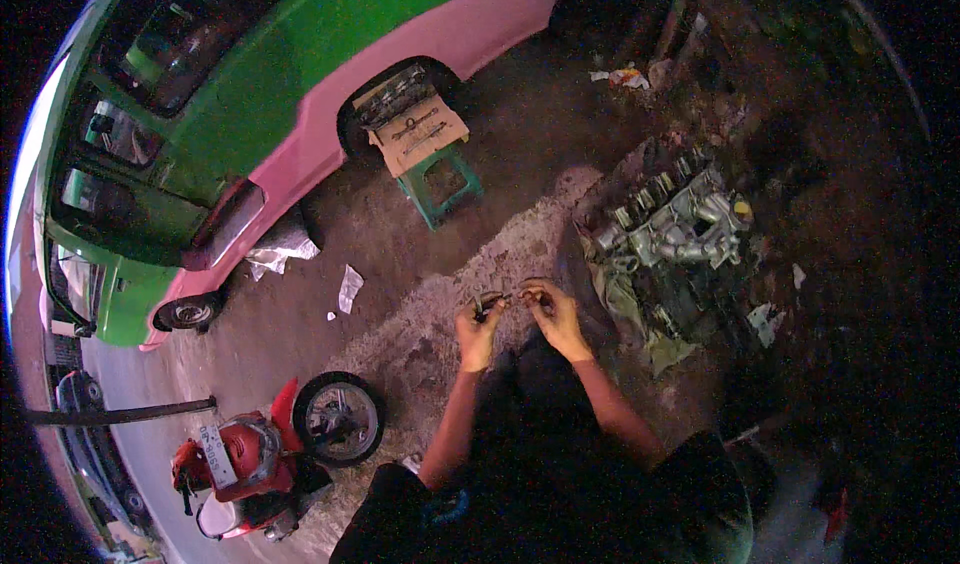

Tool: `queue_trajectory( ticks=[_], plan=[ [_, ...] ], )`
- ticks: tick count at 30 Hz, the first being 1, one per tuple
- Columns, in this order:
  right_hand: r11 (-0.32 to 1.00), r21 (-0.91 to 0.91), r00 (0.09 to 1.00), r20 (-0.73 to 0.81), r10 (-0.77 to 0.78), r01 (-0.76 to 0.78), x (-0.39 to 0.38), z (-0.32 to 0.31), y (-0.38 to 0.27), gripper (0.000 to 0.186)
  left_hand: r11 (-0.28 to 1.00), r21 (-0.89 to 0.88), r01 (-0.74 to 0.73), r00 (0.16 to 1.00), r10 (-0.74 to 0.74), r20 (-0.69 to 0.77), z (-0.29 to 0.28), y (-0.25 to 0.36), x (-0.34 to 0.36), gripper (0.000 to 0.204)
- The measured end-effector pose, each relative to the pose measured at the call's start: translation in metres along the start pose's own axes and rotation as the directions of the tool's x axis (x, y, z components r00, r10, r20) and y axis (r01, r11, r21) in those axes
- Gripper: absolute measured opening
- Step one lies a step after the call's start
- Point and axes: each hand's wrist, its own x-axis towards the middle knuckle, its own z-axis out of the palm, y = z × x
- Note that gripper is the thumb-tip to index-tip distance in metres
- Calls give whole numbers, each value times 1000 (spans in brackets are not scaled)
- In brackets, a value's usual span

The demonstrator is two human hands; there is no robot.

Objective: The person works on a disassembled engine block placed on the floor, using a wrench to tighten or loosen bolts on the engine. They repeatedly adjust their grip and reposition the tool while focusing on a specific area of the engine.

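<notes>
Both forearms reach up from the lower edge, and the hands meet at mid-picture above the dirt ground. My left hand (476, 338) is closed, thumb and fingers pinched near a small dark piece too tiny to name. Close beside it on the right, my right hand (556, 322) is also closed in a pinch, its fingertips almost touching the left ones. What the right fingers hold is too small and dim to make out. To the right of the hands, silvery metal engine parts (690, 234) lie on the ground with crumpled cloth (665, 352) beside them.
A green stool (428, 200) carries a cardboard sheet (432, 149) with wrenches (415, 124) on it. Behind stands a green and pink van (300, 114). A red motorcycle (262, 444) is at lower left, near a dark pole (130, 414). Paper scraps (350, 289) litter the ground.
</notes>
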Motion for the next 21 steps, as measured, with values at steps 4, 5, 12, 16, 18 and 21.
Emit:
queue_trajectory(
  ticks=[4,5,12,16,18,21],
  plan=[
    [1000,15,1000,-28,-3,3,-25,-12,8,26,999,46,-27,1000,26,11,7,-15,-19,17],
    [998,43,998,-41,-44,46,-30,-18,11,28,998,44,-35,999,34,19,10,-18,-24,17],
    [998,-48,994,-99,-53,48,-69,-80,27,21,988,45,-145,989,143,40,59,-28,-63,18],
    [995,-2,990,-108,-96,96,-98,-133,35,20,1000,8,10,998,-10,58,104,-32,-96,16],
    [996,7,990,-111,-86,88,-115,-161,44,20,997,-61,-37,998,40,56,130,-39,-113,15],
    [998,-17,991,-123,-57,55,-138,-202,60,20,996,-11,-83,995,83,49,160,-54,-136,15]
  ],
)
